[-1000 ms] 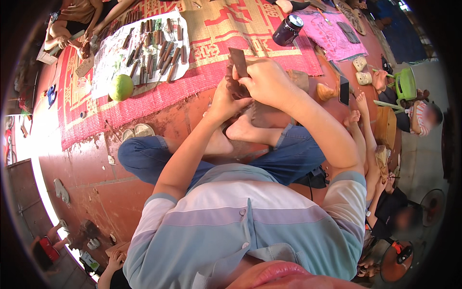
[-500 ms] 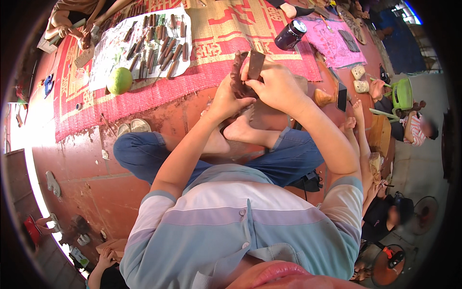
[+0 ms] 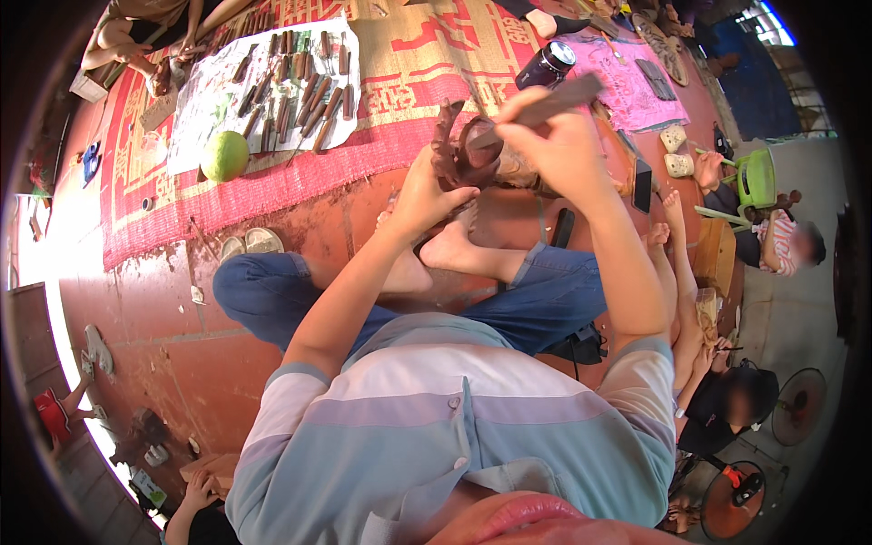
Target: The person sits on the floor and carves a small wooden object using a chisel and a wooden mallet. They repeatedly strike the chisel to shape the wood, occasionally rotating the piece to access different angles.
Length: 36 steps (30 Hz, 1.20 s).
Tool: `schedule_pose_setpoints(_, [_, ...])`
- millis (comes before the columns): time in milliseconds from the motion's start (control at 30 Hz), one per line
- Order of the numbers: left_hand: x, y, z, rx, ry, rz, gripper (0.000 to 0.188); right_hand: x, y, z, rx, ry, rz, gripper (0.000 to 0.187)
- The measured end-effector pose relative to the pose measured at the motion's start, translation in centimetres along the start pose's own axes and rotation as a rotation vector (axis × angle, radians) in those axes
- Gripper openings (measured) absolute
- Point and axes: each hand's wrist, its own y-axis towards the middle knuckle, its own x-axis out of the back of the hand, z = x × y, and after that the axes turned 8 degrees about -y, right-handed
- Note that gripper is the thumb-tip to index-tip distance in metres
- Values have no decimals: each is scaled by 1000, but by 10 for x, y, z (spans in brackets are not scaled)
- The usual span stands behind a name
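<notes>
Left hand (image 3: 421, 194): clamped round the left side of the carving (image 3: 474, 163), thumb below.
Carving: dark, upper centre of the frame.
Right hand (image 3: 563, 153): blurred, fingers closed on the strip (image 3: 570, 96).
Strip: dark, flat; lower end at the carving, contact unclear.
Strip's change: tipped from upright to slanting up right.
Carving's round face: now less covered; work seems to have shifted there.

one left-held carving (image 3: 469, 170), one fruit (image 3: 225, 156), one tumbler (image 3: 543, 67)

There is room leftward over the red mat (image 3: 300, 182), while a dark flask (image 3: 543, 67) obstructs beyond the right fingers (image 3: 522, 141).
</notes>
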Motion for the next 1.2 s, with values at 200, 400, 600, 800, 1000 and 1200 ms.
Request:
schedule_pose_setpoints(200, [-16, -64, 35, 150, -145, -211, 57, 12, -64, -60, -236, 592, -413, 11])
schedule_pose_setpoints(400, [-28, -84, -63, 262, 24, 105, 65, -38, -108, -107, -410, 872, -514, 19])
schedule_pose_setpoints(600, [-34, -44, -92, 157, 961, 146, 76, -45, -117, -116, -450, 897, -473, 18])
schedule_pose_setpoints(800, [-40, -28, -108, 143, 1257, 201, 73, -37, -126, -129, -416, 861, -486, 14])
schedule_pose_setpoints(1000, [-38, -24, -103, 189, 1346, 269, 68, -51, -129, -140, -286, 703, -440, 8])
schedule_pose_setpoints(1200, [-33, -15, -116, 361, 920, 203, 60, -66, -117, -132, -386, 857, -465, 12])
